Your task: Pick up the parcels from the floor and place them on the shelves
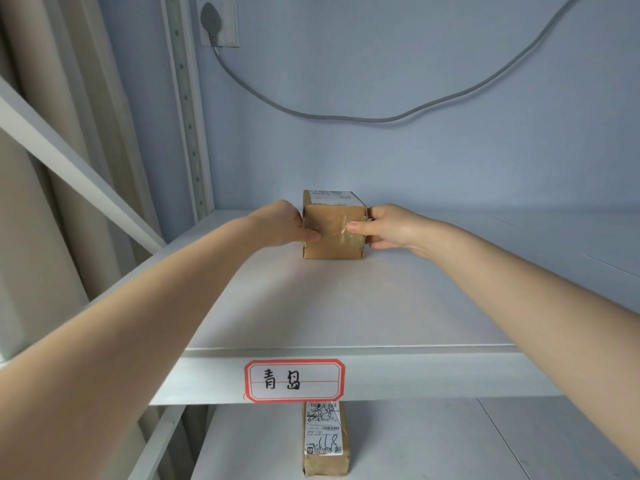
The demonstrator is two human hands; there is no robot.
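A small brown cardboard parcel (332, 233) with a white label on top rests on the white upper shelf (311, 306), toward its back. My left hand (282, 223) grips its left side with the thumb on the front face. On the right side, my right hand (388, 226) holds it, thumb pressed on the taped front. A second brown parcel (325, 439) with a printed label lies on the lower shelf (415, 445).
A red-bordered handwritten label (294, 380) is stuck on the upper shelf's front edge. A perforated white upright (185, 105) stands at the back left. A grey cable (346, 116) hangs from a wall socket (218, 22). Beige curtain (52, 133) at left.
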